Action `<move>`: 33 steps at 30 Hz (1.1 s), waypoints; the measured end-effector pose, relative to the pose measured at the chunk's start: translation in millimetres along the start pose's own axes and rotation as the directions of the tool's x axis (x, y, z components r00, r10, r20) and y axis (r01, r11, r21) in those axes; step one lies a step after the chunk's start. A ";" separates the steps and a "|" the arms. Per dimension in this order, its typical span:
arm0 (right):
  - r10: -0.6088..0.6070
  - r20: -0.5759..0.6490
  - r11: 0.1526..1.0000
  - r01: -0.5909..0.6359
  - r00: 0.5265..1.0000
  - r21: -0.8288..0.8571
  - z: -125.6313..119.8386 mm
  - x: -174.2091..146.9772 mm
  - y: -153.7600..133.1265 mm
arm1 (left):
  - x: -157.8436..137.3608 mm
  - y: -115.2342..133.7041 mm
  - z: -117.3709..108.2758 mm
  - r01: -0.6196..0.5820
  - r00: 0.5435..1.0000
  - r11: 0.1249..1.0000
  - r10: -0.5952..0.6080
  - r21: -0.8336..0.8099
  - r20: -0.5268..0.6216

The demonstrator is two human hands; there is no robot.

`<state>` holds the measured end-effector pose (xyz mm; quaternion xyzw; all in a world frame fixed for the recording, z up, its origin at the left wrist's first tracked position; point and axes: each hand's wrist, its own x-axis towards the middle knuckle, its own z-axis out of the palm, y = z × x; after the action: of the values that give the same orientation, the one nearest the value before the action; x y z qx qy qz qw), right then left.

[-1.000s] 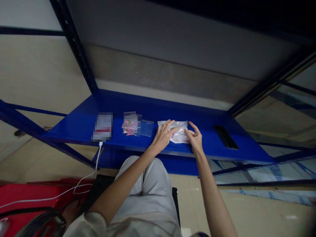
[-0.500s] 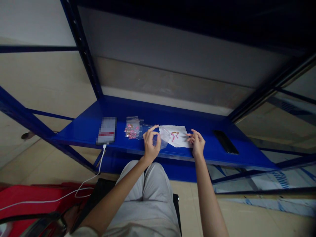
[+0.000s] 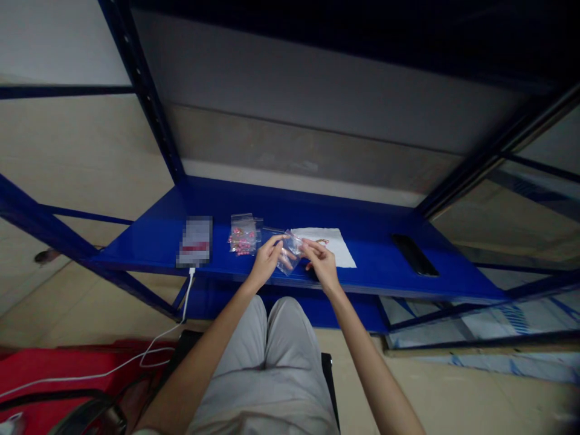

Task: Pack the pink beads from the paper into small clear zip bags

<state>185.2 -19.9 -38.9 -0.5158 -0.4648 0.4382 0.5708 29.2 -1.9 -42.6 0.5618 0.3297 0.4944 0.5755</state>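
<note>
Between my two hands, over the front part of the blue shelf, is a small clear plastic bag [image 3: 288, 261]. My left hand [image 3: 268, 261] grips its left side, fingers closed. On its upper right side the fingers of my right hand [image 3: 321, 261] are pinched. Behind my right hand lies a white paper sheet [image 3: 343, 246], with a bit of a gold-coloured piece [image 3: 322, 241] showing on it; my hand covers much of the sheet. Left of my left hand, filled clear bags [image 3: 243, 234] hold pink beads.
A phone with a blurred screen [image 3: 196, 241] lies on the left of the blue shelf [image 3: 290, 202], a white cable [image 3: 188, 296] running down from it. A black phone [image 3: 414, 255] lies to the right. Blue uprights [image 3: 154, 90] frame the shelf.
My right hand has moved left from the paper's right side to the clear bag and now pinches it. The pink beads seen on the paper are now out of sight behind my hand.
</note>
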 end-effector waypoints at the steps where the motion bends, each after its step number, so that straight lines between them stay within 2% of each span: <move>1: 0.001 -0.021 0.999 -0.001 1.000 0.035 4.4 -0.1 3.0 | -0.9 0.8 -1.2 0.017 0.999 1.000 -0.016 -0.012 0.028; 4: -0.005 -0.060 0.995 0.012 0.998 0.104 7.5 -0.3 11.0 | -4.2 3.3 -2.6 0.053 0.996 0.998 -0.051 -0.028 0.073; 9: 0.000 0.064 0.999 -0.003 0.998 0.050 2.5 -3.3 11.5 | -4.3 0.4 0.6 0.067 0.997 0.998 -0.067 0.005 -0.034; 13: 0.026 0.062 1.000 -0.027 0.998 0.014 4.4 -5.3 8.1 | -2.8 -0.4 1.6 0.038 0.995 0.999 -0.037 0.009 -0.098; 21: -0.004 0.024 1.000 0.004 1.000 -0.004 5.5 -9.3 10.9 | -11.0 -0.9 3.8 0.008 0.993 1.000 -0.005 0.025 -0.119; 28: -0.003 0.080 1.000 0.003 0.997 -0.004 6.9 -14.8 8.6 | -18.9 -5.4 8.4 -0.013 0.984 1.000 0.016 0.018 -0.177; 33: 0.006 0.087 1.000 -0.004 0.996 -0.012 4.4 -15.2 5.9 | -20.1 -0.3 9.2 -0.003 0.986 1.000 0.007 0.025 -0.165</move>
<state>177.9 -33.5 -45.8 -0.5007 -0.4905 0.4590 0.5459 31.9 -23.7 -45.0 0.5268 0.3807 0.5366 0.5382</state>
